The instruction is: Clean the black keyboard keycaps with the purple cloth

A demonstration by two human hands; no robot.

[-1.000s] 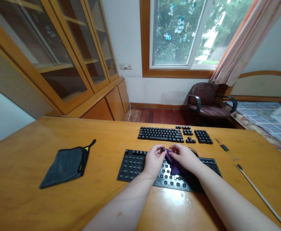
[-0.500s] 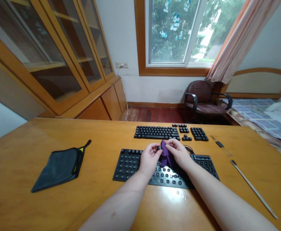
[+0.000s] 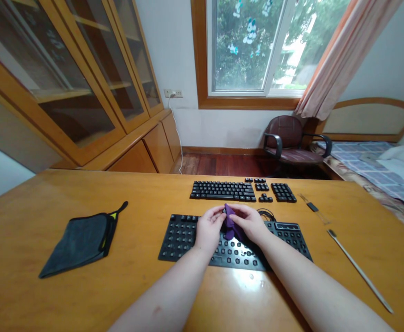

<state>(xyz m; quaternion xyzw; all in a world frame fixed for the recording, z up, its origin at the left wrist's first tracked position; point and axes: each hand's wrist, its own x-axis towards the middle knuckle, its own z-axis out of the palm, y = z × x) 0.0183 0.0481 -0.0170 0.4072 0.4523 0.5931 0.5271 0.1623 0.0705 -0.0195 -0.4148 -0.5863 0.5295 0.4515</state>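
My left hand (image 3: 208,228) pinches a small black keycap (image 3: 224,211), mostly hidden by fingers and cloth. My right hand (image 3: 252,224) grips a purple cloth (image 3: 229,222) and presses it against the keycap. Both hands are close together above a black keyboard base (image 3: 179,237), whose switches are bare over most of it. A few caps still sit along its top left row. Behind the base, loose black keycaps (image 3: 222,190) lie in keyboard order, with the number pad caps (image 3: 283,192) to their right.
A folded grey cloth (image 3: 79,240) with black edging lies on the left of the wooden desk (image 3: 132,295). On the right are a thin long-handled brush (image 3: 360,272) and a wire keycap puller (image 3: 313,207). A coiled cable (image 3: 266,214) sits behind the base.
The right fingers have shifted over the purple cloth, folding it closer around the keycap. The keycap is more covered now. The whole view has moved slightly.
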